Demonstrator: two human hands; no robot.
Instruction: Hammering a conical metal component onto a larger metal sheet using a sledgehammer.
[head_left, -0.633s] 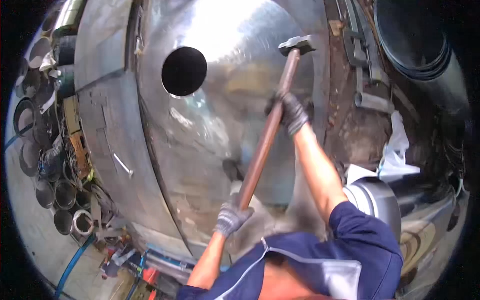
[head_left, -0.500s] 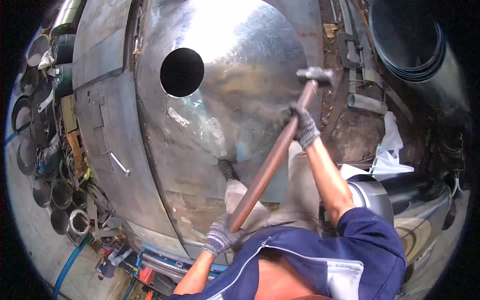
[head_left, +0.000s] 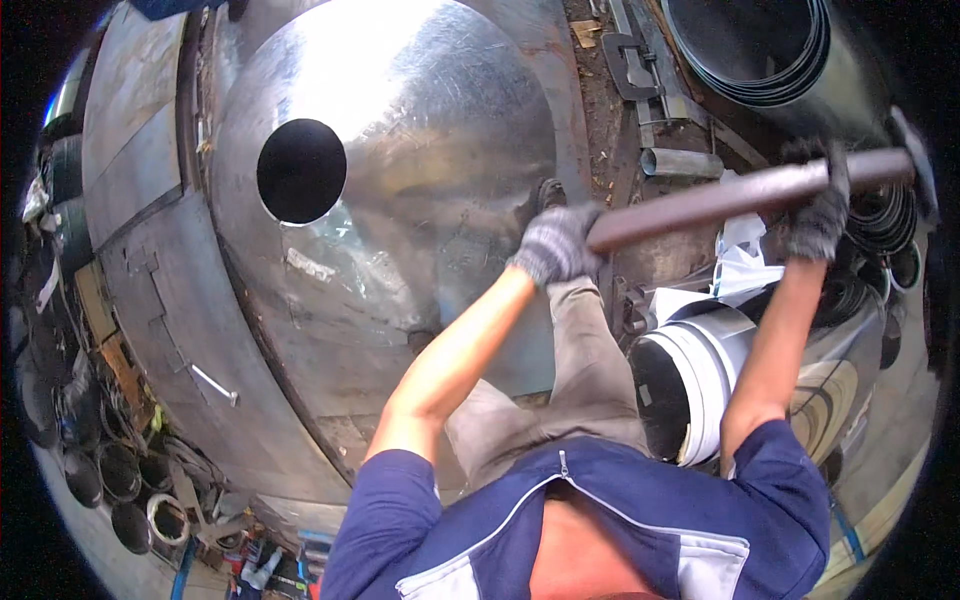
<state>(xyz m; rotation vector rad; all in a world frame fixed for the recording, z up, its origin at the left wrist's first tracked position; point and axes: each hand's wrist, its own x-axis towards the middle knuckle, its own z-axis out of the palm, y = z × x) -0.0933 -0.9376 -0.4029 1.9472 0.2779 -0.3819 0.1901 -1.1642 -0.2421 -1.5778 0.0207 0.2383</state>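
Observation:
Both my hands, in grey knitted gloves, grip a sledgehammer [head_left: 715,203] by its thick brown handle. My left hand [head_left: 557,245] is closed round the handle's butt end, in front of my body. Far out to the right, my right hand [head_left: 820,205] wraps the handle close to the steel head, which is partly blurred at the right rim. To the left lies a large round sheet-metal piece [head_left: 440,150] with a dark round hole [head_left: 302,171] in it. The hammer is away from this sheet, above the clutter on the right.
A small metal bolt or pin [head_left: 215,385] lies on the steel plates [head_left: 165,300] at left. Rolled sheet metal [head_left: 745,50] stands at upper right, near a clamp [head_left: 635,68] and a short pipe [head_left: 682,163]. Several pipe ends [head_left: 120,475] are stacked at lower left.
The sledgehammer has swung from over the round sheet out to the right and now lies nearly level across the view. My left hand rose and moved right; my right hand slid toward the head.

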